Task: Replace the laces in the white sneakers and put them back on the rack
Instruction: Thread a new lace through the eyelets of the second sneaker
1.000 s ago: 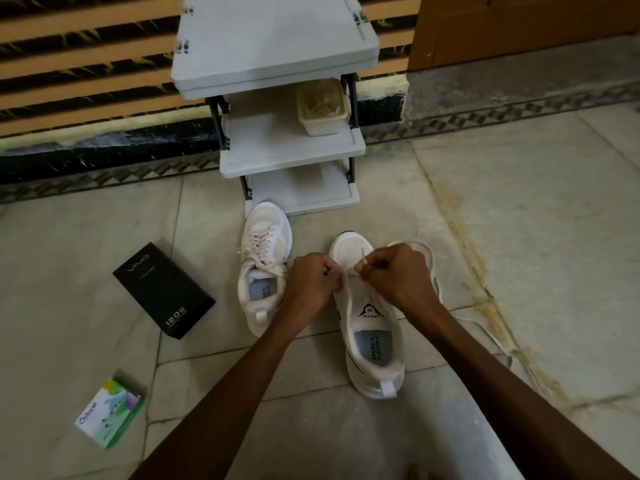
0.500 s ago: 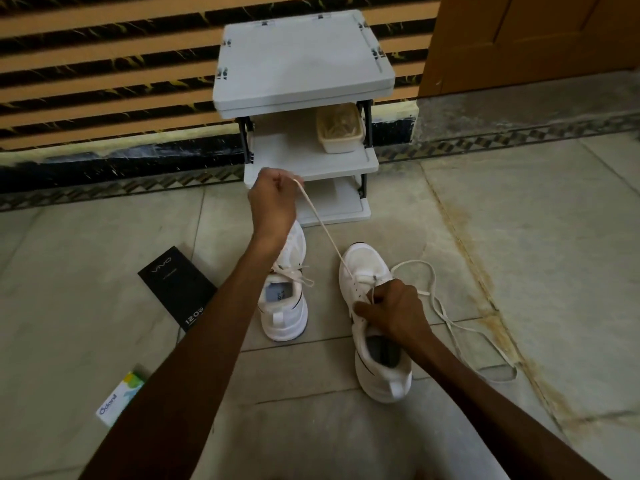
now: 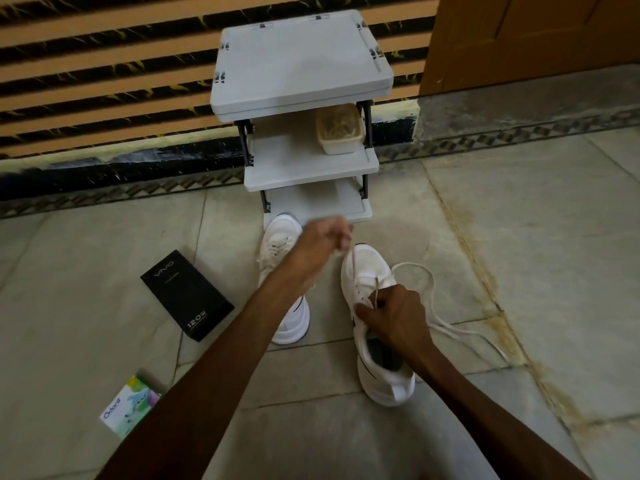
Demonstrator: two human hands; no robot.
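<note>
Grey stone tiles make the floor, and nearest to the person a small green box lies on them; further on, the right hand rests on the open sneaker and pinches the lace at the eyelets; a long loose part curls on the tiles at the right; a black box lies at the left; the left hand, blurred, pinches the lace above the toe, apart from the right; half a second ago it was high before the rack, so I judge one pull is finished and the next eyelet follows; the second sneaker, already laced, stands beside; neither is on the rack yet.
</note>
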